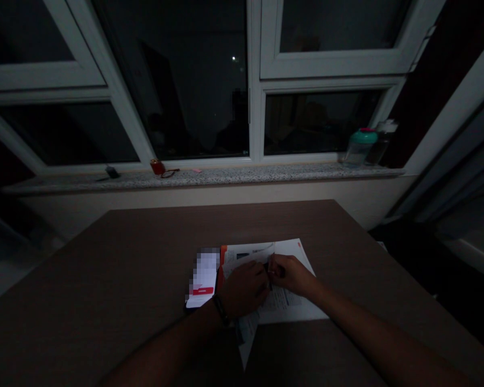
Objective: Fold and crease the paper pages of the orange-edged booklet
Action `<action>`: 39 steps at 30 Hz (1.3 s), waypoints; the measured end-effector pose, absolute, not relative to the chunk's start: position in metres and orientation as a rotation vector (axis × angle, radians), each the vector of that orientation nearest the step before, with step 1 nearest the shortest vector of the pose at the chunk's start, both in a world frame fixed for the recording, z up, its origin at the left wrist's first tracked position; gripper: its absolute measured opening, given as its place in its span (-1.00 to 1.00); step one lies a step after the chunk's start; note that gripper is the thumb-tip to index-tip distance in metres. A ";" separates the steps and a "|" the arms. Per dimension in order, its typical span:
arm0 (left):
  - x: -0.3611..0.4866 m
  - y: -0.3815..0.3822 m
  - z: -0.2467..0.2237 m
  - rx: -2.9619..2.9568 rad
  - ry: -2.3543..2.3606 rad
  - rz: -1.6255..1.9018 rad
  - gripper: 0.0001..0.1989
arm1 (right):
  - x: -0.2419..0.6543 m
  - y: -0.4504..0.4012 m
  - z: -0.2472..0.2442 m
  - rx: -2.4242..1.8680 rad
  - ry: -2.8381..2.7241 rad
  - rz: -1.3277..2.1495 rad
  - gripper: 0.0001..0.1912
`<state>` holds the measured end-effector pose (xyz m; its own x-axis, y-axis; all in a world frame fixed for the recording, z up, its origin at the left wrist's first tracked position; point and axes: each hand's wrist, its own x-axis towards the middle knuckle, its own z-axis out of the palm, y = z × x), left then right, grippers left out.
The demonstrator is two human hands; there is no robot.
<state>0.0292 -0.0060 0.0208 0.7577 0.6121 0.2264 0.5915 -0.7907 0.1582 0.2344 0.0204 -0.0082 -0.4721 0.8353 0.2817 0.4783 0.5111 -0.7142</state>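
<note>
An open book (294,301) with printed pages lies on the brown table (145,258). My left hand (244,287), with a dark band at the wrist, rests over the left page with its fingers bent; what its fingertips hold is hidden. A page under it is lifted and folded, with a pointed corner hanging past the book's lower edge. My right hand (288,273) is closed in a pinch at the middle of the book, close to the left fingertips. Something small and dark shows between the hands, too dim to make out. A lit phone (204,277) lies left of the book.
Beyond the table, a speckled windowsill (234,174) runs under dark windows. On it stand a small red jar (157,166), a small dark bottle (112,172), a teal-lidded bottle (361,146) and a clear bottle (381,142). Curtains hang at the right.
</note>
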 end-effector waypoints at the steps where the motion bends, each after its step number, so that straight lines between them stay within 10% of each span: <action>1: 0.029 -0.006 0.021 2.870 0.981 0.410 -0.96 | 0.234 0.019 -0.008 -1.056 -2.150 0.769 -0.82; 39: 0.028 -0.008 0.018 2.816 0.998 0.514 -0.78 | 0.238 0.025 -0.013 -1.108 -2.053 0.550 -0.89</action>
